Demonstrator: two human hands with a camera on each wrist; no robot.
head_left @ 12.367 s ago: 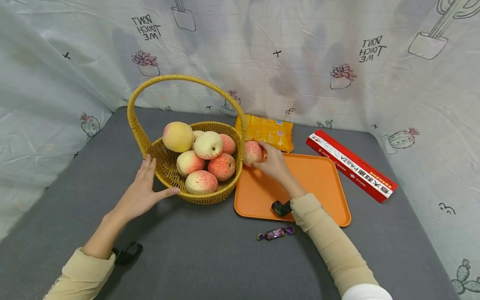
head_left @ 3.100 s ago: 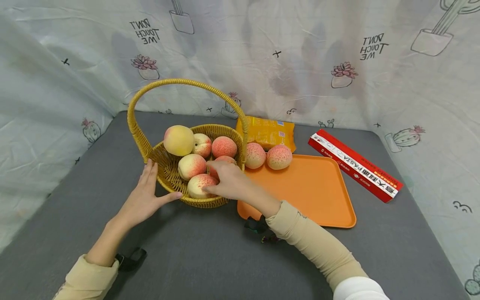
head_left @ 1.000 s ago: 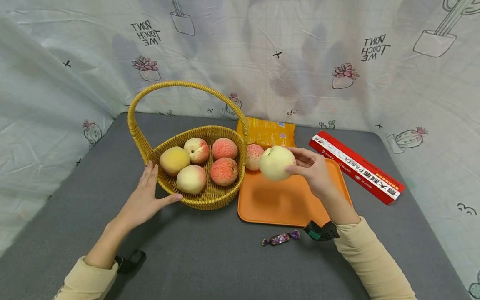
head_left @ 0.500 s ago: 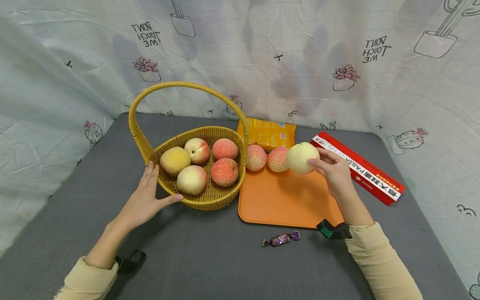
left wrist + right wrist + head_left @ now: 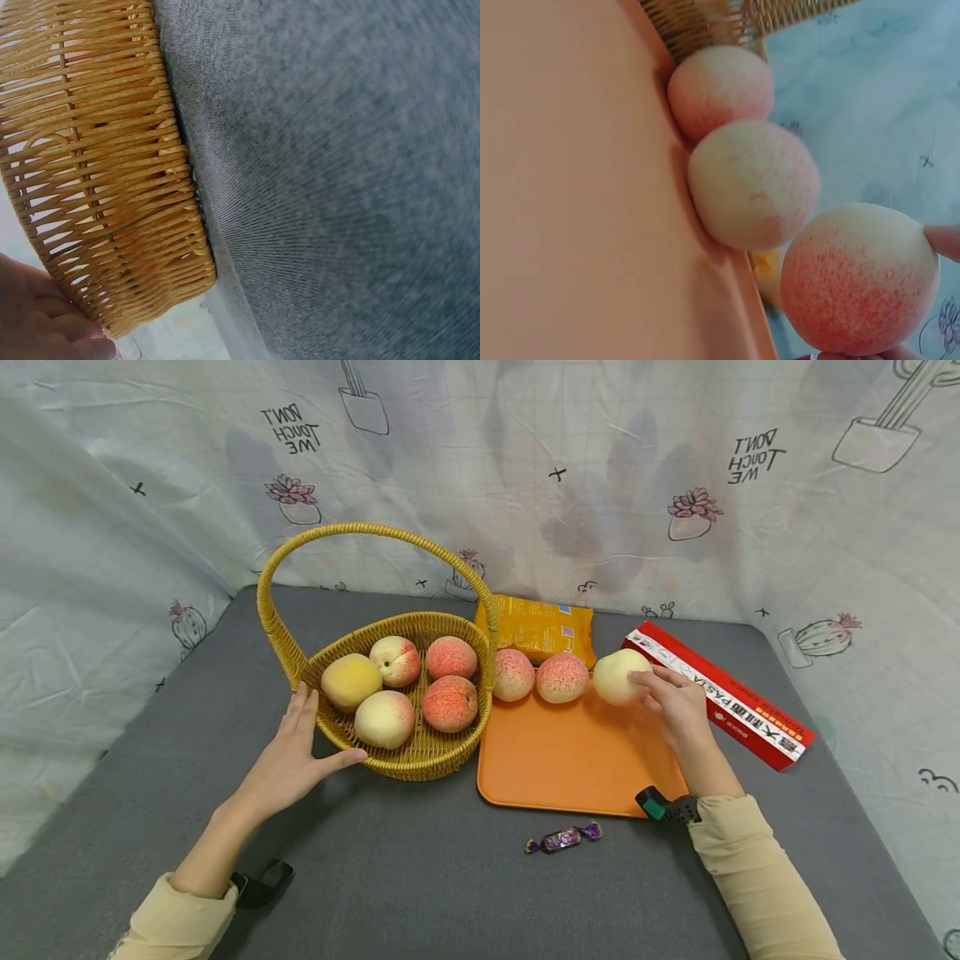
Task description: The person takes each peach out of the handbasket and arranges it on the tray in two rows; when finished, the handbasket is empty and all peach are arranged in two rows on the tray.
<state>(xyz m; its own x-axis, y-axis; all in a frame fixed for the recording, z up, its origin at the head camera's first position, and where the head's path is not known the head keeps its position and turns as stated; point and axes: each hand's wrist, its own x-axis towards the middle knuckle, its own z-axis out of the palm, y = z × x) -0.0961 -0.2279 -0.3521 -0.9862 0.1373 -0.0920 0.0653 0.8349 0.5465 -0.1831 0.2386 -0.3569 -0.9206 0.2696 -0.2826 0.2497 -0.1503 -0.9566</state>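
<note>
In the head view my right hand (image 5: 675,706) pinches a pale peach (image 5: 619,677) between thumb and fingers, close over the back of the orange tray (image 5: 577,768). The right wrist view shows this peach's red-speckled underside (image 5: 859,281). Left of it, two pink-speckled peaches (image 5: 562,677) sit side by side along the tray's back edge. A woven basket (image 5: 420,768) with a tall handle stands at the tray's left and holds several peaches. My left hand (image 5: 281,764), thumb spread from straight fingers, rests against the basket's near left side; its fingertips touch the rim in the left wrist view.
An orange packet (image 5: 536,627) lies behind the tray. To the right, a long red pasta box (image 5: 720,697) lies slanted beside the tray. A purple-wrapped candy (image 5: 562,839) is on the grey tabletop (image 5: 420,877) in front. A printed curtain (image 5: 525,485) hangs behind.
My right hand has taken the pale peach from the basket and carried it right and down toward the tray. A second peach joined the first on the tray earlier. The left hand has stayed put.
</note>
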